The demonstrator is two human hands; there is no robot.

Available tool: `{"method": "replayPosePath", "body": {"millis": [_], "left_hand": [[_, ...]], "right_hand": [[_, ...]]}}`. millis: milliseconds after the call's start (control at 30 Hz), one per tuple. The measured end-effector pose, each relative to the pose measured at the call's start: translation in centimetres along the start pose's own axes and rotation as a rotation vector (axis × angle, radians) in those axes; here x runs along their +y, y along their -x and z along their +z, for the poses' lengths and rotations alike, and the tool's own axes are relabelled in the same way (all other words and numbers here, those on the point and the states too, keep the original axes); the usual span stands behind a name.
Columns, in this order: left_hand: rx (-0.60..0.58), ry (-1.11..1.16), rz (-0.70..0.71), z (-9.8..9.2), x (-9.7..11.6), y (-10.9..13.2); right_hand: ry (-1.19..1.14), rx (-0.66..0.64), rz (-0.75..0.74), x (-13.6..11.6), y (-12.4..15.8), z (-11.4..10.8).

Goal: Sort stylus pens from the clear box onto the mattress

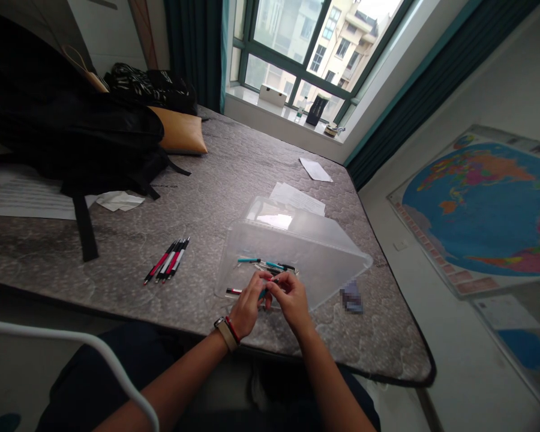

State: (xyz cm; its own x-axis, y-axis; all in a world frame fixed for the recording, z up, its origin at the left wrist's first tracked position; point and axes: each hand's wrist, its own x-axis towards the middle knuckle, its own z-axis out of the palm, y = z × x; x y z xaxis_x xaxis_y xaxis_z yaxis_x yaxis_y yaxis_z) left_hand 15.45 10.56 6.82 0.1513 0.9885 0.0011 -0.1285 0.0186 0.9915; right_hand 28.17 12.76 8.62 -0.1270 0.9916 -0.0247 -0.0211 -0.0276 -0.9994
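A clear plastic box (337, 258) lies tipped on its side, its opening towards me. Inside and at its mouth are several loose pens and pen parts (274, 265), some teal, some black or white. My left hand (246, 305) is closed at the opening, its fingers round a pen with a teal part (263, 294). Against it, my right hand (293, 301) pinches at the same pen; the fingers hide most of it. A black-and-red piece (233, 291) lies by my left fingers. Left of the box, several red, white and black pens (167, 260) lie side by side.
Everything lies on a grey quilted mattress (234, 162). A black backpack (72, 120) and a tan pouch (180, 131) sit at the left, paper sheets (297, 197) behind the box. Right of it is a small blurred item (351, 297). A white curved tube (103, 351) crosses the lower left.
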Motion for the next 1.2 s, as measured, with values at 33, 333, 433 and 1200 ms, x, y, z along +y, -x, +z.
{"method": "replayPosePath", "body": {"millis": [33,333,433,1200], "left_hand": [[-0.014,-0.033,0.016,0.0,0.0,0.0],[-0.072,-0.267,0.183,0.5,-0.8,0.0],[-0.048,-0.275,0.181,0.4,-1.1,-0.1],[0.04,-0.305,0.128,-0.3,0.6,-0.5]], "right_hand": [[0.002,0.027,-0.003,0.1,-0.1,0.0],[-0.046,0.119,0.062,1.7,-0.5,-0.7],[-0.078,0.133,0.076,2.0,-0.6,-0.5],[-0.16,0.059,0.068,1.3,-0.3,-1.1]]}}
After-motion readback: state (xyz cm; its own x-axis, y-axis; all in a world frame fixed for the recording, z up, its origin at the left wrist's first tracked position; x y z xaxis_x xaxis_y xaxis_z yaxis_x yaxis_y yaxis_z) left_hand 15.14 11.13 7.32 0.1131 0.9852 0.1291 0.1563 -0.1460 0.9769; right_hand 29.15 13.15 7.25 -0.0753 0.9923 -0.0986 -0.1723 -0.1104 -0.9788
